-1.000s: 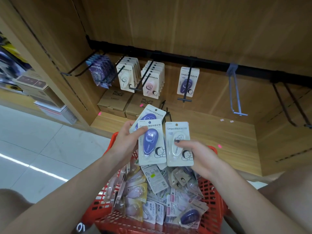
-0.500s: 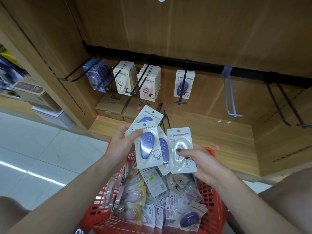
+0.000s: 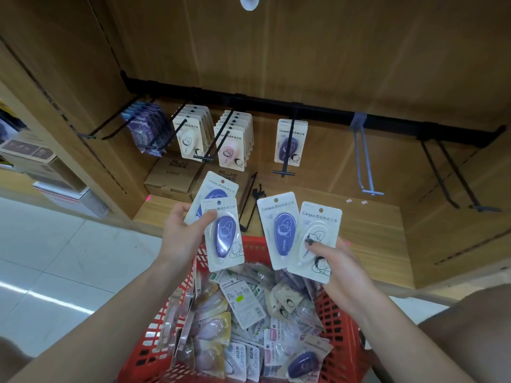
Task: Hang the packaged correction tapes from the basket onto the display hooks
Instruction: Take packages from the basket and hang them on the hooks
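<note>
Above the red basket (image 3: pixel 340 322), my hands have drawn apart: my left hand (image 3: pixel 182 239) pinches two purple packs (image 3: pixel 224 233), while my right hand (image 3: pixel 340 261) grips a purple pack (image 3: pixel 280 230) and a white pack (image 3: pixel 315 241), where a second ago it showed only the white one. I judge I am sorting by colour; the purple hook (image 3: pixel 287 150) waits beyond, far centre.

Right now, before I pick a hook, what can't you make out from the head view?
- Rear purple pack in the left hand: mostly covered by the front purple pack.
- How many packs hang behind the front card on the white row and pink row: overlapped.
- Lower layers in the red basket: buried; its near rim is cut off by the bottom edge.
- Small print on the right hand's packs: too small.
</note>
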